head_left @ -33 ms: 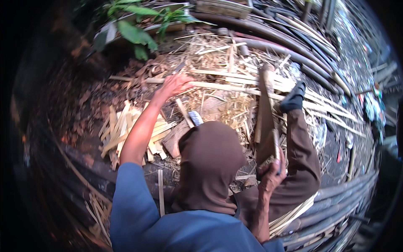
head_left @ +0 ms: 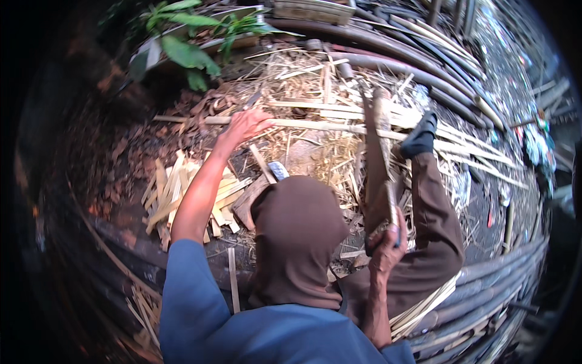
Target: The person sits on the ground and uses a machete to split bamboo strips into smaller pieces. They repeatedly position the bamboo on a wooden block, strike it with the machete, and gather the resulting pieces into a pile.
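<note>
One handsaw point(head_left: 376, 173) is being gripped by one closed right hand point(head_left: 386, 250), while one bamboo strip point(head_left: 321, 125) is being held under one curled left hand point(head_left: 247, 125).

No readable text; no legible numbers

At the upper left, a leafy green plant point(head_left: 191, 53), partly overlapping a pale-edged trough point(head_left: 245, 41). Along the top edge, a shallow pale crate point(head_left: 312, 10), just above long dark poles point(head_left: 376, 39) curving down rightward. Toward the left, scattered brown dry leaves point(head_left: 130, 139). Near the right rim, whitish-blue scraps point(head_left: 538, 148), perhaps plastic, too blurred for certainty. Lower right, grey poles point(head_left: 485, 288) side by side.
</note>
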`<state>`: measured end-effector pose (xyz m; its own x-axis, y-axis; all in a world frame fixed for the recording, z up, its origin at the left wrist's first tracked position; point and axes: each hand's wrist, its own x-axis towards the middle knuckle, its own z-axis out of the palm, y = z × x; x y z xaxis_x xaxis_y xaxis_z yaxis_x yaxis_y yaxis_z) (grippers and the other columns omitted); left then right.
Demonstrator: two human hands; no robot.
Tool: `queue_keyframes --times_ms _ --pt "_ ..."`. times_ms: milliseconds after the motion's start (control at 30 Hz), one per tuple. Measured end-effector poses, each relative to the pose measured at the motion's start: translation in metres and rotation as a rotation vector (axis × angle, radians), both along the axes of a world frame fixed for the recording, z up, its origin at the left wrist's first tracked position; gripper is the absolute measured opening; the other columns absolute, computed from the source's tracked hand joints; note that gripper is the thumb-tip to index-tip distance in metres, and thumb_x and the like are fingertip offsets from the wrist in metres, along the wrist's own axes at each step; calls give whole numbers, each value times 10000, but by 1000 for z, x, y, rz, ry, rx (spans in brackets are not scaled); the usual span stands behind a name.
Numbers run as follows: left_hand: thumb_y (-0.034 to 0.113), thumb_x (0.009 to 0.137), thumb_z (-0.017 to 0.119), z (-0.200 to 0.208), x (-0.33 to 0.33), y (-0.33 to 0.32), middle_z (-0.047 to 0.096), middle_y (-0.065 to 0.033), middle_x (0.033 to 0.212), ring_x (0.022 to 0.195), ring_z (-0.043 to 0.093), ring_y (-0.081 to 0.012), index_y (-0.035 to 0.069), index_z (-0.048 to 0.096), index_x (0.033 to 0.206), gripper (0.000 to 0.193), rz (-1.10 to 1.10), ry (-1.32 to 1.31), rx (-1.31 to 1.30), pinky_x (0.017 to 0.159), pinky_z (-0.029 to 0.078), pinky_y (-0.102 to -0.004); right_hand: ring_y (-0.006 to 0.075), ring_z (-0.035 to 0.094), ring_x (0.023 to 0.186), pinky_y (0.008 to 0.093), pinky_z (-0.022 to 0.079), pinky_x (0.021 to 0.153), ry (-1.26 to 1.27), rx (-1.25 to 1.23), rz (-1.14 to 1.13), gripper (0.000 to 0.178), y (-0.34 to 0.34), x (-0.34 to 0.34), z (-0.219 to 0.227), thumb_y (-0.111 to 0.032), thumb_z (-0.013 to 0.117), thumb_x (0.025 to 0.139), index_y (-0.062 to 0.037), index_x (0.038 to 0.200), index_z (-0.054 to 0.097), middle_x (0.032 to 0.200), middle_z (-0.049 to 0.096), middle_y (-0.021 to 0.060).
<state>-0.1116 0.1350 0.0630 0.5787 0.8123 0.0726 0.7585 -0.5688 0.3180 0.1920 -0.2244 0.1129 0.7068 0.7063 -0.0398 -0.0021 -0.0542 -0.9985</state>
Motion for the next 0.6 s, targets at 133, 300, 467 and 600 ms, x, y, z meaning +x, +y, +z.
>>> queue_keyframes --times_ms 133,300,467,600 --pt "465 970 538 7 31 9 660 -106 899 884 645 -333 121 679 967 372 -39 -5 -48 728 471 -451 39 414 474 213 332 439 -50 44 32 552 17 -10 -11 -400 566 996 -28 1400 513 568 443 -48" --pt "439 979 539 9 35 12 639 -117 830 823 629 -361 101 648 908 362 -46 -5 -19 683 449 -453 33 443 500 199 362 467 76 78 58 510 38 -30 -19 -340 575 994 -25 1392 530 613 500 -37" --pt "508 968 525 15 38 11 632 -143 746 792 629 -377 113 651 918 418 20 78 -94 682 451 -464 77 529 634 254 445 568 79 -27 63 518 47 -37 -35 -317 585 956 -9 1373 555 720 586 -2" --pt "545 963 510 15 41 14 670 -134 769 783 664 -336 137 683 964 444 0 23 -117 682 463 -450 185 634 838 316 506 759 -25 -62 78 599 46 -33 -71 -390 590 951 33 1372 540 916 681 138"
